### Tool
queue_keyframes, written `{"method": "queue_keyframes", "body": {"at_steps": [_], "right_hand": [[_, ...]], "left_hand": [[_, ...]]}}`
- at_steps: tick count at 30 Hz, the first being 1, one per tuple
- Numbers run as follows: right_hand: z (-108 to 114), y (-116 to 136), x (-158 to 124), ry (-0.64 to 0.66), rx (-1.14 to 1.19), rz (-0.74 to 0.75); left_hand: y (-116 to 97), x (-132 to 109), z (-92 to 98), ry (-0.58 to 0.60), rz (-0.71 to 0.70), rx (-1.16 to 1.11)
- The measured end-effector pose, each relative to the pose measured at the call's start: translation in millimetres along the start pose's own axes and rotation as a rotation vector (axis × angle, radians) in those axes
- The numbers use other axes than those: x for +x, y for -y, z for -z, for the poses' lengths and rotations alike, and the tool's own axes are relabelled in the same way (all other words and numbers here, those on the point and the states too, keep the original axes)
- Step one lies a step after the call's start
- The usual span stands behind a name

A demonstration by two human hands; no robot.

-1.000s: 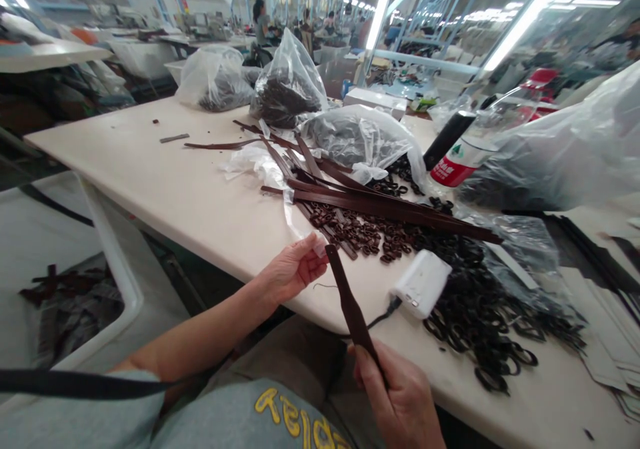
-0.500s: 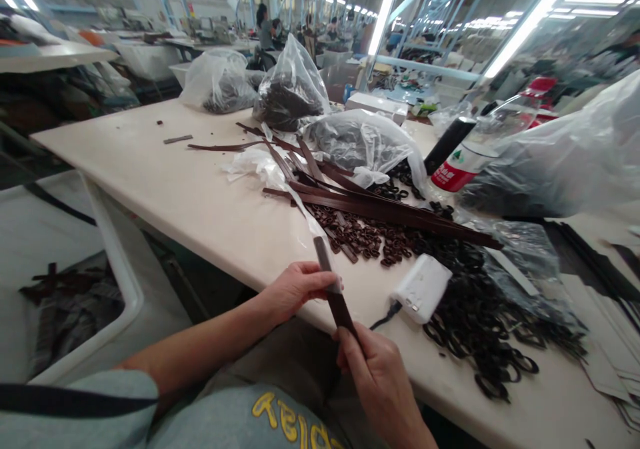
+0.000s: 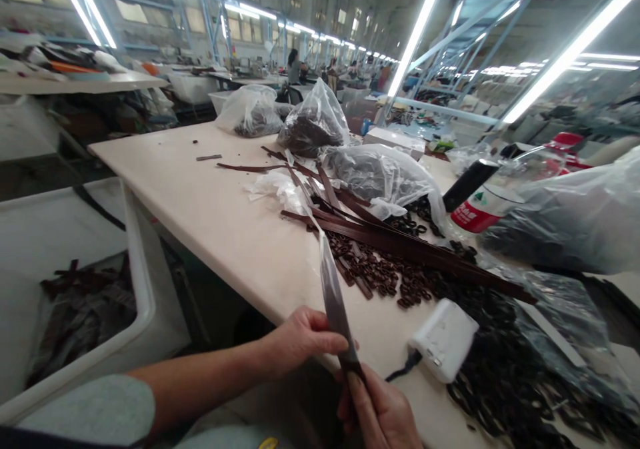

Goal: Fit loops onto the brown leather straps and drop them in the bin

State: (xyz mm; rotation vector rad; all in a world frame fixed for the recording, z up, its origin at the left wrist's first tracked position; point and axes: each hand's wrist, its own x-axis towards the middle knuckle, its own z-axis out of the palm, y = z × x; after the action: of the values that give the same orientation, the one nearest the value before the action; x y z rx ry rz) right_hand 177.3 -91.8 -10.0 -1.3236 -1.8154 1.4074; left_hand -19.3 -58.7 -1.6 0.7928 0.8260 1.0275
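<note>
A flat dark brown strip slants up from my hands over the table's front edge. My left hand pinches it partway along between thumb and fingers. Lower down, my right hand grips its near end, with the thumb on top. A thin whitish film meets the strip's far end and trails back toward a crumpled white plastic heap. Beyond the hands lie long brown strips and many small brown loops.
A white box-shaped device with a cable sits right of my hands, beside black loops. Plastic bags stand at the back. A cut bottle holds a black cylinder. At left is a white bin with brown scraps.
The view has tilted up and turned left, so the table sits lower and further right. Both hands keep hold of the strip, and more of it now shows beyond my left hand.
</note>
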Motion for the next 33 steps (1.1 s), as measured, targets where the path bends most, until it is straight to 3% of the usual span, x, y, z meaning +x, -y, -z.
{"method": "queue_keyframes", "body": {"at_steps": [3,9,12,18,23,28,31,33], "right_hand": [[0.4,7.3,6.1,-0.032,-0.084,0.116],[-7.2,-3.8,5.4,-0.037,-0.139,0.151],[-9.9,-5.1,4.8,-0.090,-0.169,0.188],[-4.7,12.8,12.2,-0.155,-0.221,0.331],[-14.8,24.0,20.8,-0.126,-0.278,0.401],[-24.8,32.5,32.5,-0.145,-0.278,0.404],[-24.6,30.6,35.0,-0.091,-0.264,0.382],[-23.6,25.7,34.1,-0.081,-0.261,0.355]], "left_hand": [[12.2,-4.2,-8.4,0.062,0.053,-0.092],[-9.1,14.0,2.7,-0.242,-0.096,-0.335],[-7.5,6.3,-1.9,-0.220,-0.104,-0.256],[-2.0,-13.8,-15.1,-0.088,-0.293,-0.062],[2.8,-10.1,-10.2,-0.265,-0.210,-0.168],[14.7,-16.3,-5.9,-0.248,-0.144,-0.111],[1.4,-13.7,1.6,-0.233,-0.173,-0.163],[-12.8,-8.5,8.0,-0.283,-0.253,-0.245]]}}
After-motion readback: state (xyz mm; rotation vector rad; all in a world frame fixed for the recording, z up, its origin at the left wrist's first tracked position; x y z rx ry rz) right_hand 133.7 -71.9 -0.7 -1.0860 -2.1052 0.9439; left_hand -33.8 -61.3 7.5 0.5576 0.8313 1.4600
